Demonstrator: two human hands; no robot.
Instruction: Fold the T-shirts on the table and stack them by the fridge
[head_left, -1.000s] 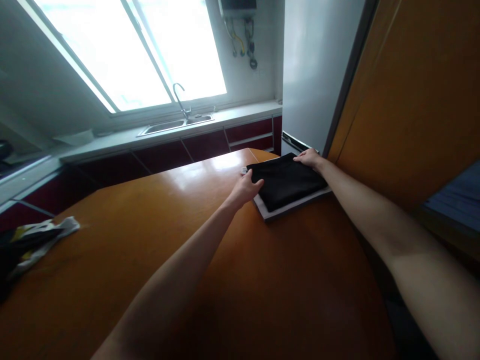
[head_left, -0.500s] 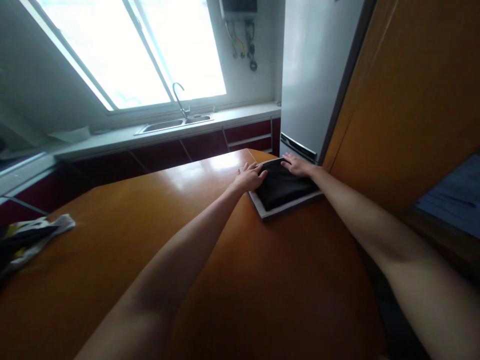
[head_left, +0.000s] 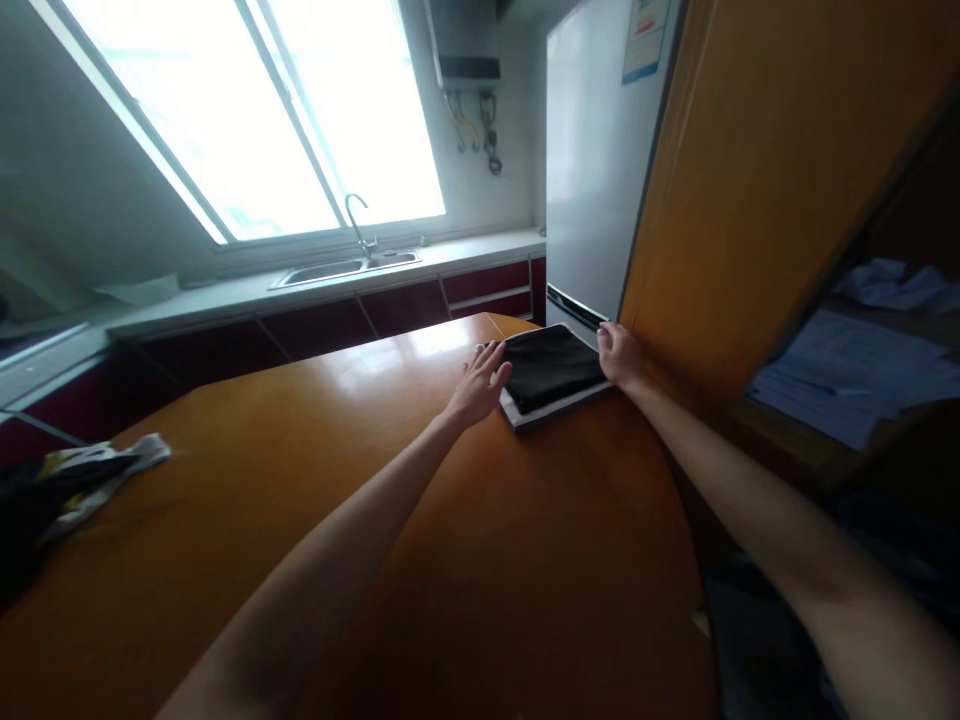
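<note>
A folded black cloth (head_left: 551,365), perhaps a garment, lies flat on a thin pale board or box (head_left: 529,417) near the far right end of the wooden table (head_left: 450,540). My left hand (head_left: 480,388) is beside the left edge of the cloth, palm down with fingers spread; I cannot tell whether it touches the cloth. At the opposite edge, my right hand (head_left: 619,356) has its fingers curled in against the right side of the cloth and board. What those fingers hold, if anything, is hidden.
A black, white and yellow cloth (head_left: 97,475) lies at the table's left. Behind are a sink (head_left: 330,270) with a faucet and a refrigerator (head_left: 589,150). A wooden panel (head_left: 720,250) rises close on the right, beside papers (head_left: 832,370) on a shelf.
My right hand has gone from lying flat on the cloth to curled at its right edge. My left hand has slid off the cloth to the left. The view has turned slightly right.
</note>
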